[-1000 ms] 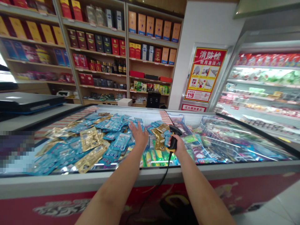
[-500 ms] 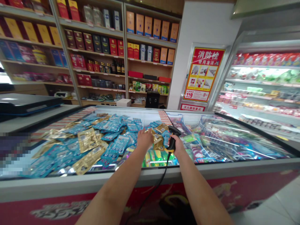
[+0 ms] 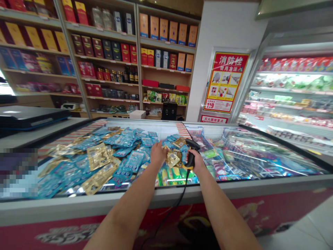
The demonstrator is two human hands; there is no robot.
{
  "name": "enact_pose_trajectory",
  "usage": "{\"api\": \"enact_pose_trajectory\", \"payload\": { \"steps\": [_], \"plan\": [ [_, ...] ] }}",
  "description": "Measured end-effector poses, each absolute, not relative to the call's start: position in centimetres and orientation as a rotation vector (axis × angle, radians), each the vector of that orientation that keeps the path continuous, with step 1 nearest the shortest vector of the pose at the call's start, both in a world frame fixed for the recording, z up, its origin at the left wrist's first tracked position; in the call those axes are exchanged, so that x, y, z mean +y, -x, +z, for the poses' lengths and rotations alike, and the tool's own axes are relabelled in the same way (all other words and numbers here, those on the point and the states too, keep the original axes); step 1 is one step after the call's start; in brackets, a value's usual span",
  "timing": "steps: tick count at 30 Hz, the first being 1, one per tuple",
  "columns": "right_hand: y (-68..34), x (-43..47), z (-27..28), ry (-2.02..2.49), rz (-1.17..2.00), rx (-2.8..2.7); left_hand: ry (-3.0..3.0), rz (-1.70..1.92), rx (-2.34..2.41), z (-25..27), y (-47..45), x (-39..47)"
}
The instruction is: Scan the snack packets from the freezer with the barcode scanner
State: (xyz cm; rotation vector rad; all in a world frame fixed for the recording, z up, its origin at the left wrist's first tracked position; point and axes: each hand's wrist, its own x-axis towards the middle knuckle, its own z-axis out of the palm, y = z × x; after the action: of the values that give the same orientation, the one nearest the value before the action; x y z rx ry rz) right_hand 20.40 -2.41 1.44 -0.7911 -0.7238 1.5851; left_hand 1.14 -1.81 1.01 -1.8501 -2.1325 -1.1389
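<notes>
My right hand [image 3: 196,160] is wrapped round the handle of a black barcode scanner [image 3: 191,159], its head pointing left over the freezer's glass top. A cable [image 3: 182,196] hangs from the scanner's base down past the front edge. My left hand [image 3: 158,153] is closed on a gold packet [image 3: 172,159], which sticks out to its right, close to the scanner. Under and behind both hands lies a small pile of blue and gold packets [image 3: 179,141]. Left of my left hand spreads a larger heap of blue packets [image 3: 125,137] and gold packets [image 3: 97,155].
The chest freezer [image 3: 166,199] has a glass top, with bagged goods and wire baskets [image 3: 234,146] showing below it. A flat dark device [image 3: 31,116] sits on the counter at left. Behind stand shelves of boxes [image 3: 111,48]; a lit display fridge [image 3: 293,90] is at right.
My left hand has drawn slightly back and left, and the gold packet now shows lifted beside its fingers. The scanner in my right hand has barely moved.
</notes>
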Motion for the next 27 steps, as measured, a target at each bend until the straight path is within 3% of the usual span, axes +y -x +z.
{"api": "enact_pose_trajectory", "payload": {
  "steps": [4,11,27],
  "plan": [
    [-20.3,-2.8,1.7,0.756,1.603,-0.767,1.913,-1.178,-2.101,1.1,-0.9,-1.7],
    [-20.4,-2.4,1.3,0.779,1.588,-0.821,2.366,-0.805,-1.996,1.3,-0.8,-2.1],
    [-20.4,-2.5,1.4,0.770,1.610,-0.809,2.299,-1.043,-2.025,0.6,-1.4,-1.6]
  ]
}}
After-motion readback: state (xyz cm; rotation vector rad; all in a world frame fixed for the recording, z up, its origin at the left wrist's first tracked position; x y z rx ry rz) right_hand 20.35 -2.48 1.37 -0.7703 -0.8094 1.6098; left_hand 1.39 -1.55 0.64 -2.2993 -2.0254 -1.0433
